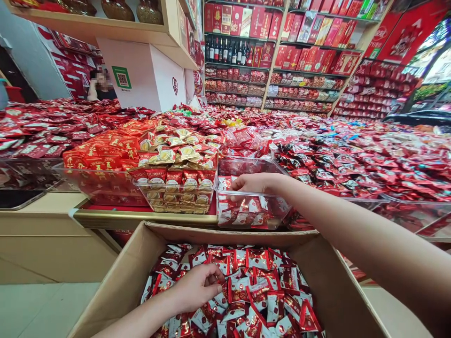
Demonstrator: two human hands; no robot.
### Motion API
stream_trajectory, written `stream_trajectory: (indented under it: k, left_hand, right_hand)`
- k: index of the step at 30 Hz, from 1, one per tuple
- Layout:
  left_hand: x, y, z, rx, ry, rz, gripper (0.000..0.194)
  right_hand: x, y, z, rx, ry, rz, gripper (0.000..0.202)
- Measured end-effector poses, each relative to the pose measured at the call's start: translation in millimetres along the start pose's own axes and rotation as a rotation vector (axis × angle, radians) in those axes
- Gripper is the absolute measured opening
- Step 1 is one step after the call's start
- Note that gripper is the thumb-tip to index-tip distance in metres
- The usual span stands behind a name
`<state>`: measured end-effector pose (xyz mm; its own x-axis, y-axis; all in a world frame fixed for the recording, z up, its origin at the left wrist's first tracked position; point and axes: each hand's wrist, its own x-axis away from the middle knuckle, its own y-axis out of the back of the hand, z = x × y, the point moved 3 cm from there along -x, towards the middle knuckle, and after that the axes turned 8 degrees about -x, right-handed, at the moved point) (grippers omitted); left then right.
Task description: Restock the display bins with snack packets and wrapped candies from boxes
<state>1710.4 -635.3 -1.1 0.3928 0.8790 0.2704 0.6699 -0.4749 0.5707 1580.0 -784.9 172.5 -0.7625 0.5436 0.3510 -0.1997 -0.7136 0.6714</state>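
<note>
My left hand (201,287) is inside an open cardboard box (116,281), its fingers curled and pinched at a small red-and-white wrapped candy packet (221,300). Many similar packets (260,291) fill the box around it. Further forward, my right hand (252,184) reaches over into a clear plastic bin (278,211) on the display counter. Its fingers are bent together among the red-and-white packets (243,217) lying in there; what they hold, if anything, is hidden.
Left of the bin stands a clear bin of durian-labelled packets (176,188), then red bags (105,155). Heaped dark red packets (317,159) lie to the right. A gold-edged counter rim (141,218) borders the box. Behind are stocked shelves (243,51) and a person (102,87).
</note>
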Motion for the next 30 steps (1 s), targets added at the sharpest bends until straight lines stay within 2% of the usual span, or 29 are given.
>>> stream_trajectory:
  k: [16, 21, 24, 27, 30]
  left_hand:
    - [-2, -2.4, 4, -0.044, 0.024, 0.021, 0.02]
    - [-3, -2.5, 4, -0.191, 0.026, 0.046, 0.023]
    - [-1, -3.7, 10, -0.34, 0.044, 0.11, 0.024]
    - [3, -6.9, 18, -0.41, 0.062, 0.183, 0.024]
    - [8, -12.4, 23, -0.449, 0.085, 0.262, 0.027]
  right_hand:
    - [-4, -4, -4, -0.174, 0.023, 0.084, 0.035]
    - [0, -6, 1, -0.202, -0.004, 0.096, 0.033]
    - [-2, 2, -1, -0.123, 0.008, -0.067, 0.029]
    - [5, 17, 4, -0.016, 0.121, -0.392, 0.03]
    - [37, 22, 24, 0.001, 0.266, -0.73, 0.03]
